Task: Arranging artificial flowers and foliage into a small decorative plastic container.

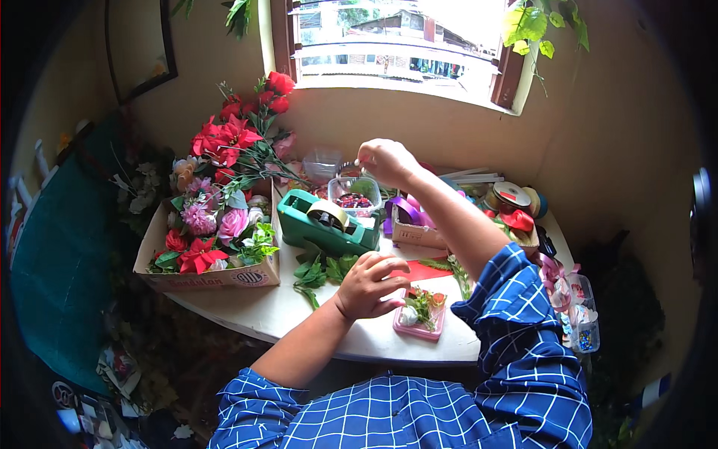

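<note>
My right hand (385,161) is raised over the back of the table, its fingertips pinched near a dark, thin strand above a clear plastic tub (354,195) of red and dark beads; what it grips is too small to tell. My left hand (373,286) hovers with curled, parted fingers and nothing seen in it. Beside that hand lies a small pink box (422,332) topped with a white flower, an orange-red flower and green sprigs. Behind it are a red sheet (423,270) and green artificial leaves (314,274). A green tape dispenser (297,216) stands in front of the bead tub.
A cardboard box (213,279) of artificial flowers stands at the left. Small cardboard boxes (414,234) with ribbon, ribbon spools (511,194) and white sticks (474,176) line the right back. Clear compartment boxes (584,314) with beads sit at the right edge. A window is ahead.
</note>
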Tool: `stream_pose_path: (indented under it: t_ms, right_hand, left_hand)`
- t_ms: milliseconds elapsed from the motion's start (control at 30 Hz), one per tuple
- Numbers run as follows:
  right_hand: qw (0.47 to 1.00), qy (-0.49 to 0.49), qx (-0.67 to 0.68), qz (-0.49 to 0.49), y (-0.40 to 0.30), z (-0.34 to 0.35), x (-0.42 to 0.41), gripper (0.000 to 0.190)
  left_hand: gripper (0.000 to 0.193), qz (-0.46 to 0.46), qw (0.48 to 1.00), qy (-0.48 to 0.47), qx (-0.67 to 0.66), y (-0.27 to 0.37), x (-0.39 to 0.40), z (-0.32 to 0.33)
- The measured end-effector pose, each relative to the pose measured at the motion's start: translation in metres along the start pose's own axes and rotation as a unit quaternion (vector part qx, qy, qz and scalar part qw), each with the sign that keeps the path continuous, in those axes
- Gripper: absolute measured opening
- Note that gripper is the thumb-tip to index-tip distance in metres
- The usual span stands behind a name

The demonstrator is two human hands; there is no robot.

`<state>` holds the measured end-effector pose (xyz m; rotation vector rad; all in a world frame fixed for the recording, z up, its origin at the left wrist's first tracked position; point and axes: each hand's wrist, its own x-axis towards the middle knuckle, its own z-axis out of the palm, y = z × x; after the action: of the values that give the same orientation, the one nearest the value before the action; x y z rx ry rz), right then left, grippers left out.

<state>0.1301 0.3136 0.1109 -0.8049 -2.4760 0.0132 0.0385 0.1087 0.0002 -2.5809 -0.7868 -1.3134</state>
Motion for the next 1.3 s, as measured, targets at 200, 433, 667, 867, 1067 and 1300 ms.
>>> stream_pose_path:
  t_ms: [200,433,667,867,1067,1300]
  right_hand:
    - [0.998,0.041,0.036,0.040,-0.016,-0.091,-0.065,0.013]
    - [0.985,-0.084,0.148,0.039,-0.050,-0.144,-0.182,0.011]
    - [0.940,-0.205,0.241,0.122,-0.058,-0.093,-0.235,0.015]
    - [0.956,-0.187,0.196,0.114,-0.031,-0.050,-0.240,0.015]
    - [0.965,-0.160,0.176,0.113,-0.027,-0.038,-0.245,0.014]
    - [0.968,-0.137,0.173,0.120,-0.029,-0.041,-0.257,0.021]
  left_hand:
    - [0.040,-0.014,1.000,0.027,-0.001,-0.001,0.002,-0.001]
    - [0.060,-0.052,0.994,0.095,-0.030,-0.004,0.004,-0.001]
    - [0.059,-0.051,0.993,0.093,-0.051,0.001,0.008,-0.001]
    - [0.028,-0.037,0.997,0.047,-0.055,0.002,0.008,-0.001]
    - [0.020,-0.053,0.996,-0.008,-0.073,0.004,0.009,0.001]
    - [0.022,-0.035,0.988,-0.109,-0.101,0.013,0.012,0.008]
